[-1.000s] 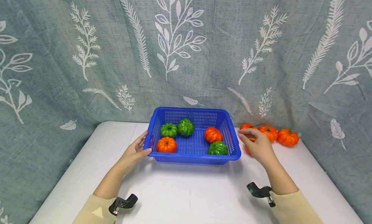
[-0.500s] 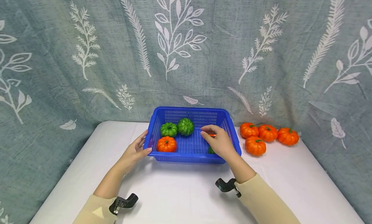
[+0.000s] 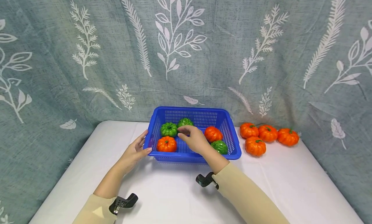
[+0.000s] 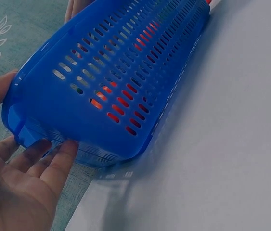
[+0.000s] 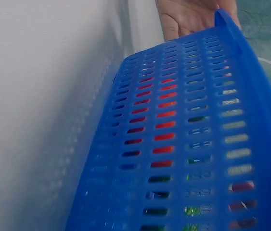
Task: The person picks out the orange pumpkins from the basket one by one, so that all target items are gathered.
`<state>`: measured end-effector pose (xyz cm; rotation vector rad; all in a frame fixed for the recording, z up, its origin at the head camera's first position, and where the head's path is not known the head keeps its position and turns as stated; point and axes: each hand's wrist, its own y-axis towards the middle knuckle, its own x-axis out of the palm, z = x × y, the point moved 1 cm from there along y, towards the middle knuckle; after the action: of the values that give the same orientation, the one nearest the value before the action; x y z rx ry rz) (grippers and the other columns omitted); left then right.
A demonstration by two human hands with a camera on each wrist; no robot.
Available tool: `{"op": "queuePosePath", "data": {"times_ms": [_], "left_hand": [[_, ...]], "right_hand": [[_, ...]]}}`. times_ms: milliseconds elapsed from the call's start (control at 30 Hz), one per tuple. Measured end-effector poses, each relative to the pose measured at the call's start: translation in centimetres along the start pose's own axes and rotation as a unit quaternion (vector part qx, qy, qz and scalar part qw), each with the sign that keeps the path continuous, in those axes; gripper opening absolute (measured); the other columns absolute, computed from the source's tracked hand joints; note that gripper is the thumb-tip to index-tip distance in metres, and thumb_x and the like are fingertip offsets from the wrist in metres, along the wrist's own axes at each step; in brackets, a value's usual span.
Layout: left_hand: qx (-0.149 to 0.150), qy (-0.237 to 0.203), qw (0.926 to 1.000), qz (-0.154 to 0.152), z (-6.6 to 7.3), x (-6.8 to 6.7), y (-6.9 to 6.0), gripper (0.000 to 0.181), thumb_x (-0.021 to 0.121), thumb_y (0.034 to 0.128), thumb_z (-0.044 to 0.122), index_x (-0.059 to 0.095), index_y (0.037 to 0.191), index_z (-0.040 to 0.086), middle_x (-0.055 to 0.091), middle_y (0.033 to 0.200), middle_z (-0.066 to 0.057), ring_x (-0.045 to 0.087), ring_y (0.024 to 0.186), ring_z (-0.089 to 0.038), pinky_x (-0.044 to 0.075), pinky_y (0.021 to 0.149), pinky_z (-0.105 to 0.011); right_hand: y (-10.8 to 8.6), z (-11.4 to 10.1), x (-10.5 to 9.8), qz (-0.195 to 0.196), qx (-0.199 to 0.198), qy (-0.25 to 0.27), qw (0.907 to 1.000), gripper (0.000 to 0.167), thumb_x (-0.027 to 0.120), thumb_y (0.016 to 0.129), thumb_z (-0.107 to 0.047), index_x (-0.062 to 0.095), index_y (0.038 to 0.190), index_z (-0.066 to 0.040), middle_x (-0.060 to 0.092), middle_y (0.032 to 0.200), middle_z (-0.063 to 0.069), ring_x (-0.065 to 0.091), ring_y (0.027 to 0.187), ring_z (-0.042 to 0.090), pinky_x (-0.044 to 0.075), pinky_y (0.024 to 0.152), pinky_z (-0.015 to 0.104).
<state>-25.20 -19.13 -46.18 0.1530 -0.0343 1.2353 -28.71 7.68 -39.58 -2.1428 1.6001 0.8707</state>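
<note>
A blue plastic basket [image 3: 191, 155] with slotted walls stands on the table. My left hand [image 3: 132, 156] holds its left end, thumb at the rim and fingers against the outer wall [image 4: 44, 110]. My right hand [image 3: 193, 138] is over the basket's middle, thumb and fingers apart and loosely bent, with nothing visible between them. Nearest to its fingertips are two small green pumpkins, the left one [image 3: 169, 129] and the back one [image 3: 185, 121], which the hand partly covers. Also in the basket are an orange pumpkin [image 3: 167, 144] front left, another orange one [image 3: 213, 134] and a green one [image 3: 219, 147] at right.
Several orange pumpkins sit close together on the table right of the basket, among them a front one [image 3: 255, 146] and a rightmost one [image 3: 288, 137]. A white cloth [image 3: 162, 191] covers the table. Behind hangs a grey-green curtain [image 3: 215, 56] with white leaf prints.
My right hand has moved left, from above the orange pumpkins outside, across the basket's right side, to its middle. The left hand and the basket have stayed in place.
</note>
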Motion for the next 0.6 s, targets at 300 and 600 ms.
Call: {"op": "queuePosePath", "data": {"times_ms": [300, 600], "left_hand": [[0.000, 0.002, 1.0000, -0.005, 0.1, 0.0, 0.0, 0.084, 0.059, 0.0967, 0.001, 0.009, 0.162, 0.013, 0.016, 0.164, -0.021, 0.025, 0.147, -0.042, 0.045, 0.102, -0.024], [0.001, -0.004, 1.0000, -0.004, 0.1, 0.0, 0.0, 0.086, 0.062, 0.0957, 0.002, 0.008, 0.162, 0.012, 0.015, 0.164, -0.022, 0.024, 0.147, -0.043, 0.046, 0.102, -0.023]], "right_hand": [[2.4, -0.7, 1.3, -0.070, 0.025, -0.006, 0.9972, 0.034, 0.062, 0.100, -0.015, 0.063, 0.133, -0.006, 0.063, 0.129, 0.014, 0.060, 0.118, 0.030, 0.053, 0.095, 0.043], [3.6, -0.6, 2.4, -0.117, 0.056, -0.038, 0.9908, 0.033, 0.064, 0.098, -0.008, 0.064, 0.131, -0.007, 0.061, 0.131, 0.017, 0.056, 0.124, 0.032, 0.049, 0.101, 0.044]]}}
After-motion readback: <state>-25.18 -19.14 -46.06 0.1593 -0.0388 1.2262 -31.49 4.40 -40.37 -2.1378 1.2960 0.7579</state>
